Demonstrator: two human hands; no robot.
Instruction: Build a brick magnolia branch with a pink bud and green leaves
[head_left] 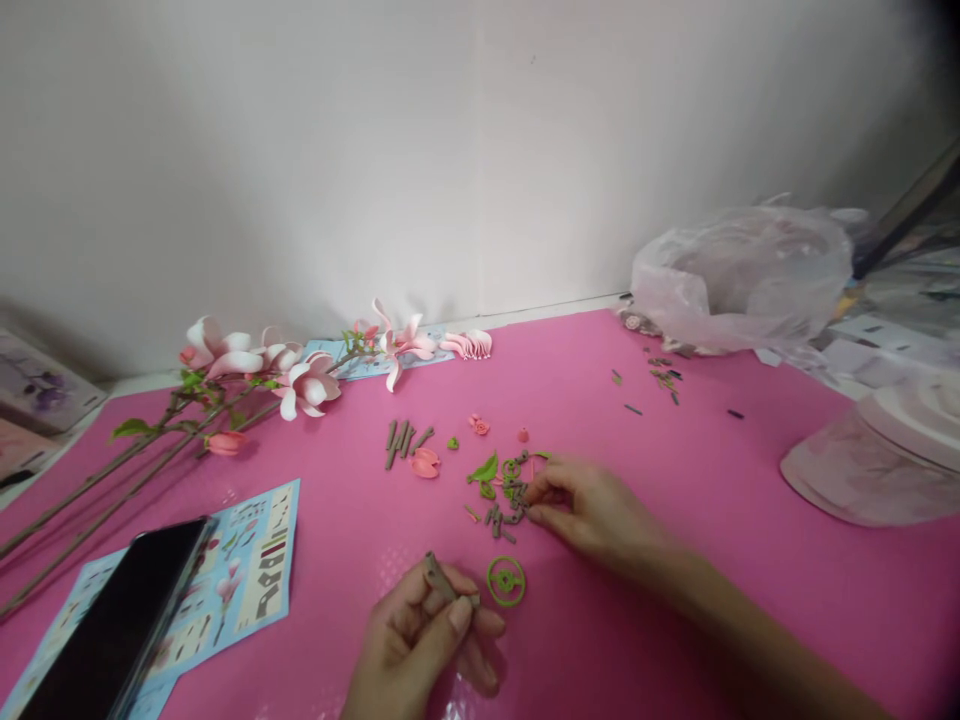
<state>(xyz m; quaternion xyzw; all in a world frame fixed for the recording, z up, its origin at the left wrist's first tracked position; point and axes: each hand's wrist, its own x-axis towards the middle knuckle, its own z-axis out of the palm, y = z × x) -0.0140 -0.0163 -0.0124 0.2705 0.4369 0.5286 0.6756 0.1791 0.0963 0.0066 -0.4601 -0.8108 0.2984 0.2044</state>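
While a brown branch piece (pixel 441 580) is pinched by the left hand (pixel 409 645), apparently so its end is left exposed, the small brown pieces (pixel 496 518) are reached by the right hand's (pixel 596 505) curled fingers; whether one is gripped cannot be told. The instruction sheet (pixel 277 560) is laid face-up, perhaps for reference, partly covered by a phone (pixel 112 610).

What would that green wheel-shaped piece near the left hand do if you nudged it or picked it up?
The green wheel-shaped piece lies flat on the pink surface, so a nudge would probably slide it, not roll it. Its open, thin-rimmed shape suggests it is light. It holds a neat circle, so it's likely fairly stiff.
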